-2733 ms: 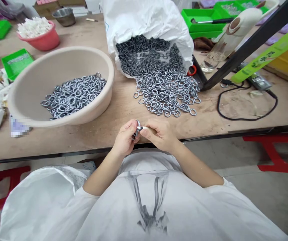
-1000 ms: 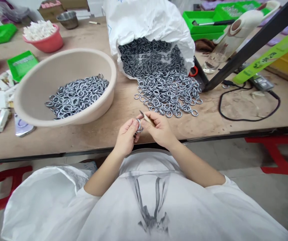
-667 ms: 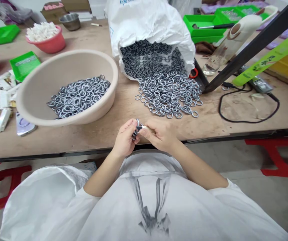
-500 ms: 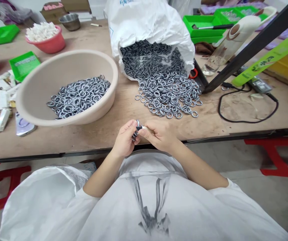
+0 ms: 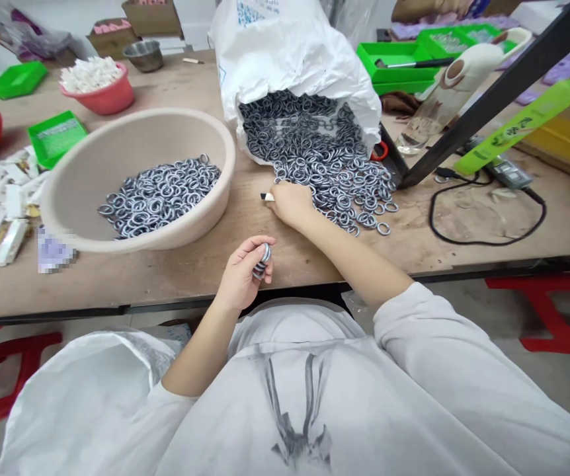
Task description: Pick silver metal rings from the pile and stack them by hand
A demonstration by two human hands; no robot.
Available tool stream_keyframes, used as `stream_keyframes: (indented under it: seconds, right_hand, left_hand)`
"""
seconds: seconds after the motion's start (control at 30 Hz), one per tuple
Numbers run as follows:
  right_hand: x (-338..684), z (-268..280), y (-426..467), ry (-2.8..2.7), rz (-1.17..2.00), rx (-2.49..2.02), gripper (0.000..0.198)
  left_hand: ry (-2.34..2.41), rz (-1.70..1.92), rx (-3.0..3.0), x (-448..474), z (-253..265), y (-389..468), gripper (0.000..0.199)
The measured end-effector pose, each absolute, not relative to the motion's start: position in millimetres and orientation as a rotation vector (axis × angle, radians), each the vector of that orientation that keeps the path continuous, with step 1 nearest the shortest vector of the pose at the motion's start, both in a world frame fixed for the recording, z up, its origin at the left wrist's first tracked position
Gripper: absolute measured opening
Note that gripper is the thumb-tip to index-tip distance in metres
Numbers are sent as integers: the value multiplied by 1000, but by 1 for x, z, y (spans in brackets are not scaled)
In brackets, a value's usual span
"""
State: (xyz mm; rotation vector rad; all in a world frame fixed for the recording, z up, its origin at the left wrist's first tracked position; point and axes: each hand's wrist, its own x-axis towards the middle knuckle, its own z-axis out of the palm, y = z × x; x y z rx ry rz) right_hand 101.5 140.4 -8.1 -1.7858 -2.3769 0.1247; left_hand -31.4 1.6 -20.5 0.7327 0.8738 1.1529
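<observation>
The left hand (image 5: 243,271) was closed around several grey rings (image 5: 265,252), holding them near the front edge of the table (image 5: 166,281). The right hand (image 5: 292,203) was well apart from it, up at the near left edge of the heap of rings (image 5: 339,185). It was clamped on a small tool (image 5: 267,196) whose dark tip stuck out to the left; the hand covered part of the heap, so whether its hidden fingers touched a ring I could not tell.

The heap ran out of the mouth of a white sack (image 5: 297,56), which lay on its side and blocked the view of the table behind it. To the left stood a wide beige basin (image 5: 79,182) with more rings inside. White pieces (image 5: 14,201) were strewn beyond it, near a green tray (image 5: 57,139), and farther back came a red bowl (image 5: 111,99) piled with white bits and a metal bowl (image 5: 145,58).

On the right, a black bar (image 5: 493,99) slanted up from just beside the heap, across the space there. A clear bottle (image 5: 426,122) stood behind the sack's right side, with green boxes (image 5: 394,54) farther off. A black cable (image 5: 488,243) lay looped on the table, well clear of the right hand.
</observation>
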Motion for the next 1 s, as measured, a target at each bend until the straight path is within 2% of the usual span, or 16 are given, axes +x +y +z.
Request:
stream_keyframes:
  seconds: [0.17, 0.27, 0.37, 0.5, 0.57, 0.67, 0.87, 1.0]
  right_hand:
    - [106, -6, 140, -2325, 275, -1707, 26]
    - [122, 1, 114, -2131, 756, -1417, 25]
    - [134, 5, 78, -1816, 1250, -1048, 37]
    - [131, -2, 45, -1487, 1551, -895, 51]
    - [126, -7, 40, -1387, 1591, -898, 54]
    - [120, -12, 38, -1330, 1583, -904, 54]
    - [124, -11, 35, -1420, 1467, -921, 52]
    - [133, -10, 30, -1557, 1147, -1055, 51]
  left_hand:
    - [950, 1168, 582, -39, -23, 8, 18]
    - [987, 1192, 555, -39, -24, 14, 17]
    - [960, 1171, 549, -31, -24, 17, 22]
    - [926, 1181, 651, -15, -25, 16, 42]
    - [941, 1217, 746, -11, -27, 14, 45]
    - [977, 1253, 860, -11, -29, 12, 40]
    - [966, 1203, 789, -11, -18, 6, 43]
    - [911, 1148, 752, -10, -11, 2, 43]
